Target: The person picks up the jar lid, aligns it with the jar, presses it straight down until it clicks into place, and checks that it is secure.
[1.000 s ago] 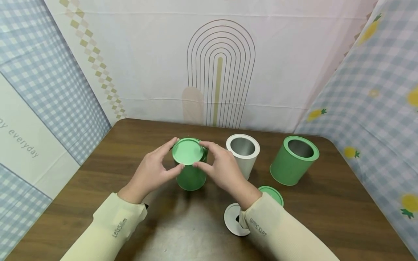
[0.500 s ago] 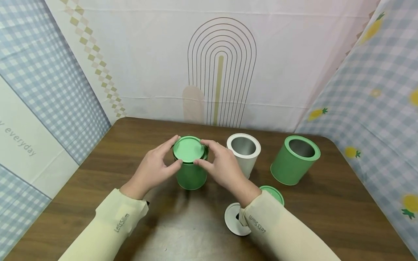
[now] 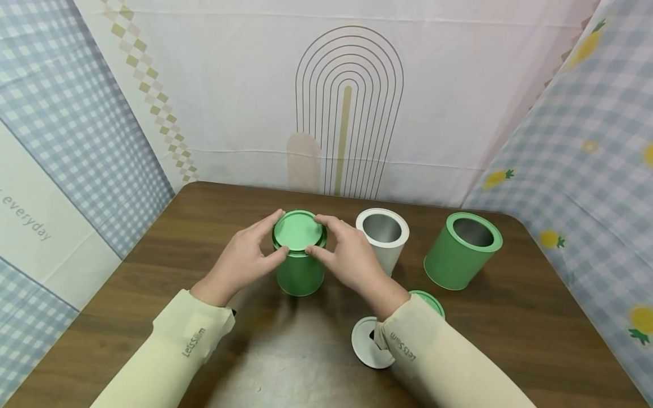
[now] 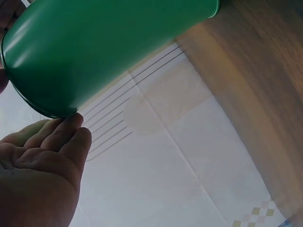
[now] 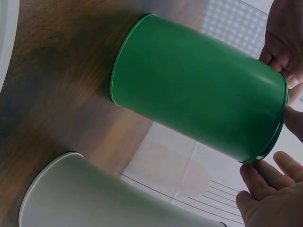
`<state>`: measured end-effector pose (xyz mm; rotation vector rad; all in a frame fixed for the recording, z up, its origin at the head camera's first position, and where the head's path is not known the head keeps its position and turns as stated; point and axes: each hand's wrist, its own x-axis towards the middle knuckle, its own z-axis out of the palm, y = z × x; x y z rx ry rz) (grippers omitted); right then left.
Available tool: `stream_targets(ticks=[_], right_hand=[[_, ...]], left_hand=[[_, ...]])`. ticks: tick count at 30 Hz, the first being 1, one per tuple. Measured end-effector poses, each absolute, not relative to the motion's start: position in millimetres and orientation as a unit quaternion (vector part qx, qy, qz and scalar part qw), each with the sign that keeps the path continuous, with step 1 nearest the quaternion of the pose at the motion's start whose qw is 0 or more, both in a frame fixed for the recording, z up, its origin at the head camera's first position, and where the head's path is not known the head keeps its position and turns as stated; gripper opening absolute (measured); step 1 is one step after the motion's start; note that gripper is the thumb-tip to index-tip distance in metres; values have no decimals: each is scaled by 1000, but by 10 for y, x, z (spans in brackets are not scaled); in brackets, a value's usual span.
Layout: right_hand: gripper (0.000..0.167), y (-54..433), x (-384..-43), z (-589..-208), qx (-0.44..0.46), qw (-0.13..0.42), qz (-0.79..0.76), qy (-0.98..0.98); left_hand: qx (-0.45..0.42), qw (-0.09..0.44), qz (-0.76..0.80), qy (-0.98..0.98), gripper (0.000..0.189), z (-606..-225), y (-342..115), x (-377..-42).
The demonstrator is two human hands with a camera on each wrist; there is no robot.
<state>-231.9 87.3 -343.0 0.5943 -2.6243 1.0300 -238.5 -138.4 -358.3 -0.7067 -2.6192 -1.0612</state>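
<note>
A green can (image 3: pixel 301 277) stands upright on the table with a round green lid (image 3: pixel 298 231) over its top. My left hand (image 3: pixel 242 258) grips the lid's left edge, thumb in front and fingers toward the back. On the opposite side, my right hand (image 3: pixel 352 255) grips the lid's edge in the same way. A narrow dark band shows between the lid and the can's rim at the front. In the right wrist view, fingertips of both hands sit at the top end of the can (image 5: pixel 194 90). The left wrist view shows left fingertips right at the can's (image 4: pixel 109 42) upper rim.
Right of the hands stand an uncovered white can (image 3: pixel 385 255) and an uncovered green can (image 3: pixel 454 260). A white lid (image 3: pixel 364 343) and another green lid (image 3: pixel 431 300) lie on the wooden table (image 3: pixel 510 340), partly hidden by the right forearm. Patterned cloths hang behind and at both sides.
The lid has shifted right and back over the can, from off-centre and overhanging the front left to nearly in line with the rim. Both hands have moved with it.
</note>
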Motion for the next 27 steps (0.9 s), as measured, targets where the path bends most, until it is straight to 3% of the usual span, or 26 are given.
stream_targets(ticks=[11, 27], right_hand=[[59, 864, -2316, -3430, 199, 101, 358, -907], [53, 840, -2336, -3444, 195, 107, 343, -912]], left_hand=[[-242, 97, -356, -897, 69, -3584, -1377, -2392], [-241, 105, -353, -898, 65, -3579, -1362, -2406]])
